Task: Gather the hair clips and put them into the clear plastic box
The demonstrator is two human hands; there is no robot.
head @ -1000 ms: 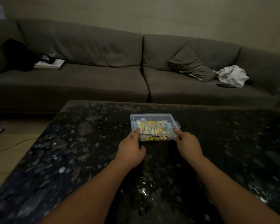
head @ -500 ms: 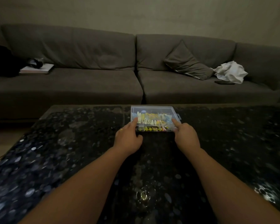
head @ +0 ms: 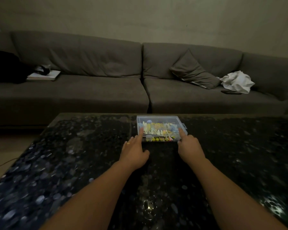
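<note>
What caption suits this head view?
Both hands press index fingers on the closed clear plastic box of hair clips.

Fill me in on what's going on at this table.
A person is reaching across a dark speckled table with both hands to a clear plastic box that lies flat at the table's far edge. The left hand and the right hand each press an outstretched finger on the box's near corners. Colourful hair clips show through the plastic, so they appear gathered inside already. Whether the lid is fully latched cannot be told.
</note>
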